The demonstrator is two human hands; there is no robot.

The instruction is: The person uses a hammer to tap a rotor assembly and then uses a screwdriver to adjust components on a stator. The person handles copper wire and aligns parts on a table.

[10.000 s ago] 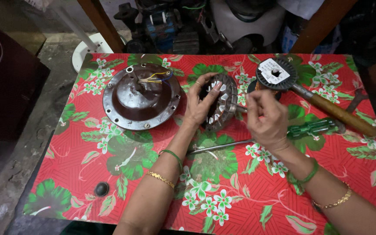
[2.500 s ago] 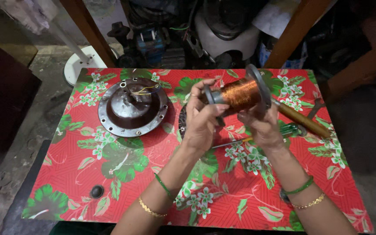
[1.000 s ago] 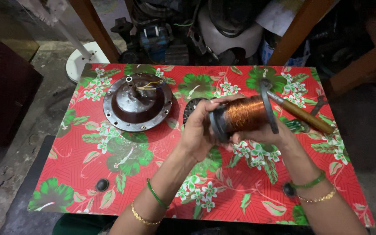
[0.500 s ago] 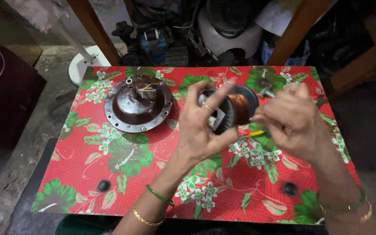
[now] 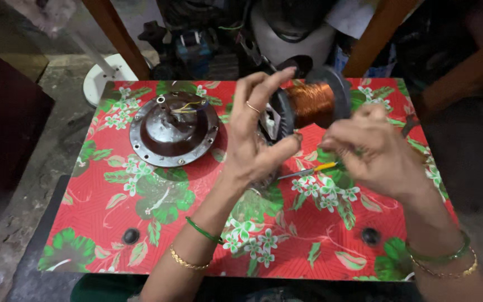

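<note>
The left hand (image 5: 255, 140), fingers spread upward, cups the grey end of a copper-wire spool (image 5: 311, 103) held above the red floral bench (image 5: 141, 235). The right hand (image 5: 378, 154) curls beside it, fingertips pinched just below the spool.

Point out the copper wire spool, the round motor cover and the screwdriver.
Spool (image 5: 310, 103), head view, on the copper winding between its dark flanges.
Motor cover (image 5: 173, 134), head view, on its brown dome.
Screwdriver (image 5: 325, 166), head view, on the yellow handle part that shows between the hands.

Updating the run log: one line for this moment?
left hand: on copper wire spool | right hand: beside spool | motor housing: on table
</note>
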